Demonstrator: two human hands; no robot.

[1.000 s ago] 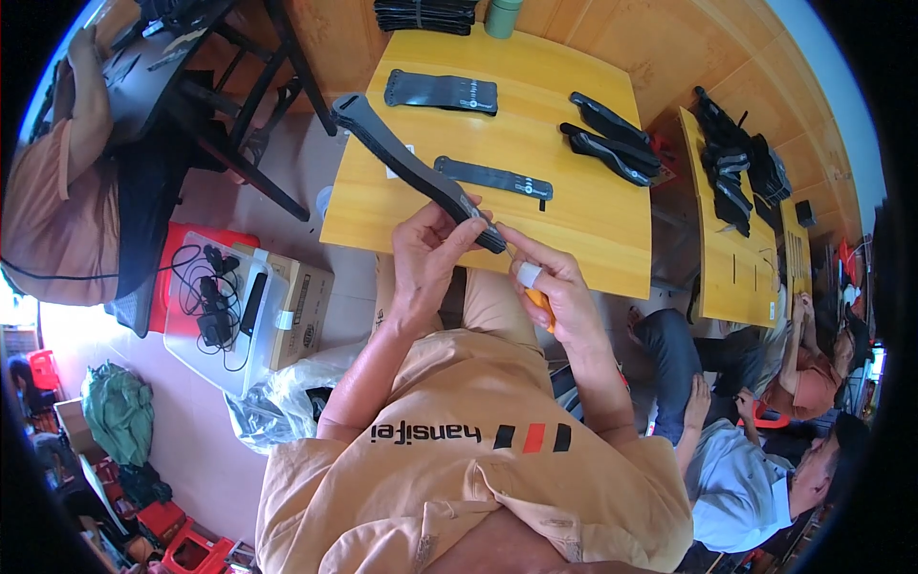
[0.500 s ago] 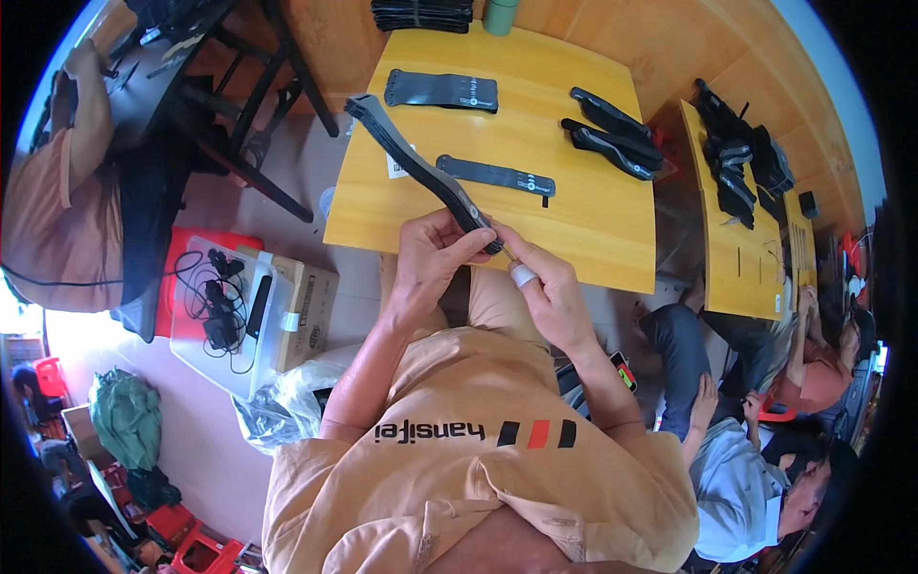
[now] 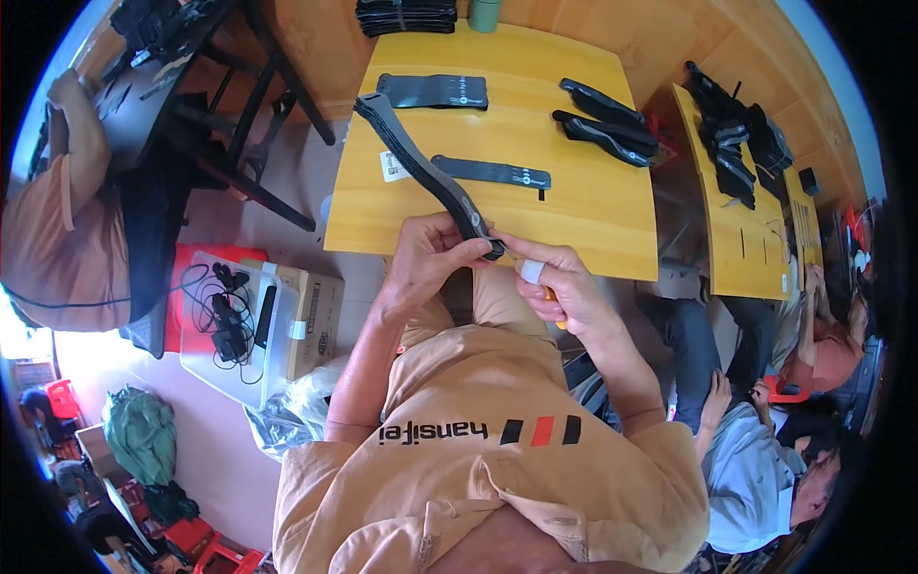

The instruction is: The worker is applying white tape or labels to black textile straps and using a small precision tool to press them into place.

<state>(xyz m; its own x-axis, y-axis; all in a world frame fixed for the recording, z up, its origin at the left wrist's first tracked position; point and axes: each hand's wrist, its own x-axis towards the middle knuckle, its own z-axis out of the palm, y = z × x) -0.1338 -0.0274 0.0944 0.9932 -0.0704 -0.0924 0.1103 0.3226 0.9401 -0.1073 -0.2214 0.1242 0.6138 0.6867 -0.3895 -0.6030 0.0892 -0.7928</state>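
Observation:
A stack of long, dark grey-black curved strips rises from my left hand, whose fingers and thumb are closed around its near end. My right hand grips a small tool with an orange handle. Its thin metal shaft points at the near end of the stack; whether the tip touches is too small to tell. White tape wraps one finger of this hand. On the yellow table beyond lie a narrow dark strip, a wider dark strip piece and a white label.
More dark strips lie in bundles at the table's right. A black stack and a green cylinder stand at its far edge. Left of me is a clear bin with cables. Co-workers sit at both sides, one in light blue.
My right hand has turned and shifted slightly right and down, so the orange handle now shows. The stack stays in my left hand. The whole view has shifted slightly.

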